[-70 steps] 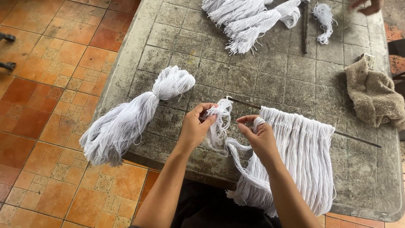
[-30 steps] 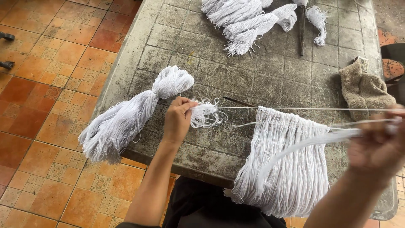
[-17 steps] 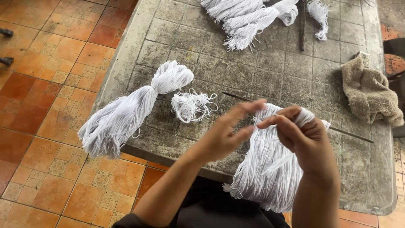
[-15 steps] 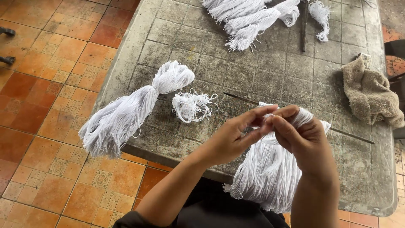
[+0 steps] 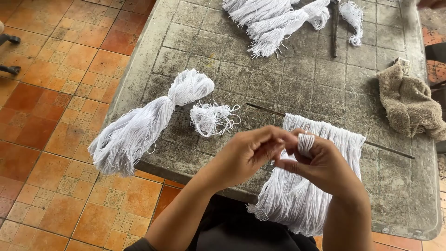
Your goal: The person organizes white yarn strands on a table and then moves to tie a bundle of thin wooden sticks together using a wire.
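Drawn closer together since half a second ago: left hand [image 5: 248, 155] and right hand [image 5: 325, 165], now touching above the hanging white yarn fringe [image 5: 311, 186]. Right fingers wrapped with a few turns of white yarn [image 5: 305, 142], left fingertips pinching its strand beside them. Fringe strung on a thin dark rod [image 5: 385, 149] across the grey stone table [image 5: 297, 79], draped over the near edge. Small loose tangle [image 5: 211, 118] and tied bundle [image 5: 144, 125] lying to the left, apart from both hands.

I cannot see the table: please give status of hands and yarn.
Left hand pinching white strand wound round right hand fingers. Yarn fringe hangs on rod. Nothing in the way.
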